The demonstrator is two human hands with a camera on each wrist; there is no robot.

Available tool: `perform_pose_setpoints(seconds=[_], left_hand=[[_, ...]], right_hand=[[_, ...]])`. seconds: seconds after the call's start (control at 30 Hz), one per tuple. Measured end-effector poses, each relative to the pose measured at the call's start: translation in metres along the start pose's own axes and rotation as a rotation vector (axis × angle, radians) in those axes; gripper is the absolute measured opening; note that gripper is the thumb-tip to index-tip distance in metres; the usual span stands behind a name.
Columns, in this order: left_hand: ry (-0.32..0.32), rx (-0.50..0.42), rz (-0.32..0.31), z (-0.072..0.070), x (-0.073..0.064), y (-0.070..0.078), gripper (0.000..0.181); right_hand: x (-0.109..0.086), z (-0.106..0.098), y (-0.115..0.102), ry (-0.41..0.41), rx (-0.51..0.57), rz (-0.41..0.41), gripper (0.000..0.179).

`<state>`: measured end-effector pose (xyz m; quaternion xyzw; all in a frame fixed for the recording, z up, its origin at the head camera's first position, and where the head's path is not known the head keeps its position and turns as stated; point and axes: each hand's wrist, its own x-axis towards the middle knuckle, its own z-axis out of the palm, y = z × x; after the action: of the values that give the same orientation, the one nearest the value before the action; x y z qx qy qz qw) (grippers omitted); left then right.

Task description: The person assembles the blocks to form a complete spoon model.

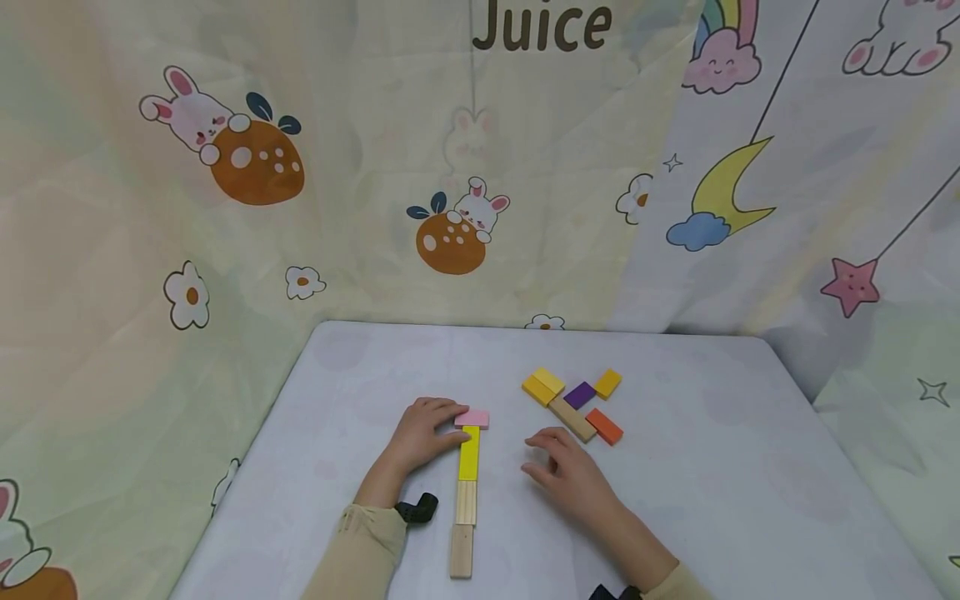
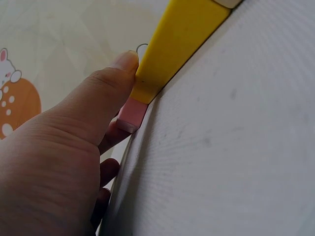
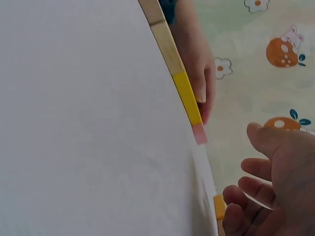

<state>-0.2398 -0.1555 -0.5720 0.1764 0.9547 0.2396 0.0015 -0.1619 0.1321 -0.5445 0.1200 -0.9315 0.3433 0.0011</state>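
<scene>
In the head view my left hand (image 1: 422, 433) is at the far end of a line of flat blocks. Its fingertips touch a pink block (image 1: 472, 419) lying crosswise, and the thumb rests against a bright yellow block (image 1: 468, 454). The left wrist view has the thumb on the yellow block's side (image 2: 170, 49) and a finger behind the pink block (image 2: 132, 114). Nearer come a pale wooden block (image 1: 466, 502) and a tan wooden block (image 1: 461, 550), end to end. My right hand (image 1: 572, 477) hovers right of the line, fingers loosely bent, holding nothing.
Beyond the right hand lies a loose group: golden-yellow blocks (image 1: 538, 389), a purple block (image 1: 580, 394), an orange-yellow block (image 1: 608, 383), a tan block (image 1: 573, 419) and an orange-red block (image 1: 604, 426). A printed curtain (image 1: 360, 167) hangs behind the white table (image 1: 720, 467).
</scene>
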Motion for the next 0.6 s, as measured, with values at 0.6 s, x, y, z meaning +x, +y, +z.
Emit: perform_pose_setpoints(seconds=[0.6], left_hand=[[-0.004, -0.018, 0.009, 0.0, 0.0, -0.001, 0.054]], right_hand=[[0.01, -0.04, 0.061, 0.179, -0.028, 0.221, 0.011]])
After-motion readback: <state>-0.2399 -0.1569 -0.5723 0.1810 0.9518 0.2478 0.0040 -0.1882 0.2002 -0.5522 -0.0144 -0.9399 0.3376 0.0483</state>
